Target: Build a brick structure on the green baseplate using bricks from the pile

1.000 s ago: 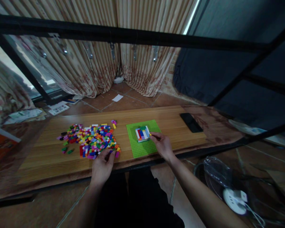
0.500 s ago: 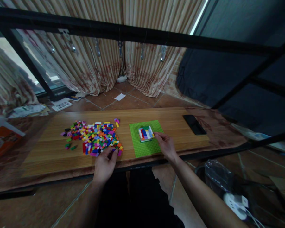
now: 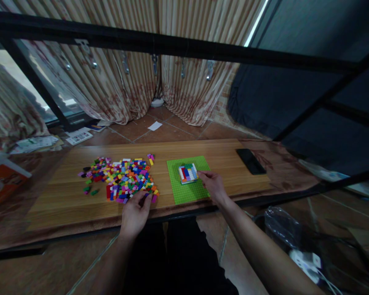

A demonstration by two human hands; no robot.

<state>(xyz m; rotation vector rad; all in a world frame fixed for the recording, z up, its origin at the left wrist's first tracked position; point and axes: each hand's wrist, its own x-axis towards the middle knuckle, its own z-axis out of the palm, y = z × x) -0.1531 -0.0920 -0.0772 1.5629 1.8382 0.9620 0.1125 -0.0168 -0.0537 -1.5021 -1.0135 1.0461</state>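
A flat, layered block of toy bricks (image 3: 188,173) in white, red, blue, green and other colours sits on a green studded baseplate (image 3: 180,196). At its right edge is my right hand (image 3: 214,186), thumb and forefinger pinched on a small toy brick that looks yellow-orange. Further left, a loose pile of mixed toy bricks (image 3: 127,176) is spread over the wooden board. My left hand (image 3: 137,211) rests at the front edge of this pile, its thumb and forefinger curled together around a small dark purple toy brick, partly hidden by the fingers.
A black phone (image 3: 251,161) lies on the right of the wooden board (image 3: 80,211). An orange and white container (image 3: 4,180) stands at the far left. A dark metal bar (image 3: 184,44) crosses above the board. A white power strip (image 3: 306,262) is low at right.
My right hand has shifted very slightly left, its fingertips closer against the block's edge. The left hand stays at the pile. The whole view has moved a little.
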